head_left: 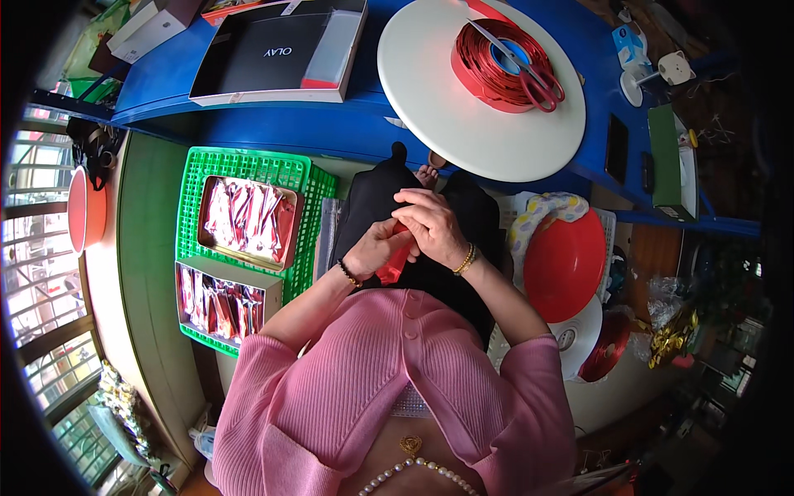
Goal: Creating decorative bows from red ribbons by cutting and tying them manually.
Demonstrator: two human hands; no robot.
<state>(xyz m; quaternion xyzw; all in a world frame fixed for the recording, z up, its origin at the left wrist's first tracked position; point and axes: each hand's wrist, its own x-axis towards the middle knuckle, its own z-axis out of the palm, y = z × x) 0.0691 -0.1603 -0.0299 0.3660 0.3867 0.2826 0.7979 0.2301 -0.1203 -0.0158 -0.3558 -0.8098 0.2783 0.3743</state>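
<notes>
Over my lap, my left hand pinches a short piece of shiny red ribbon, which hangs down below the fingers. My right hand meets it from the other side, fingers bent over the top and closed on the same piece. The fingers cover most of the upper part of the ribbon. Ahead, on a round white board, lies a large roll of red ribbon with a blue core. Scissors with dark red handles rest across this roll.
To my left, a green plastic crate carries two boxes of red-and-white packets. On the blue table stands a shallow box with a black inside. A red basin is close by my right arm, near more ribbon rolls.
</notes>
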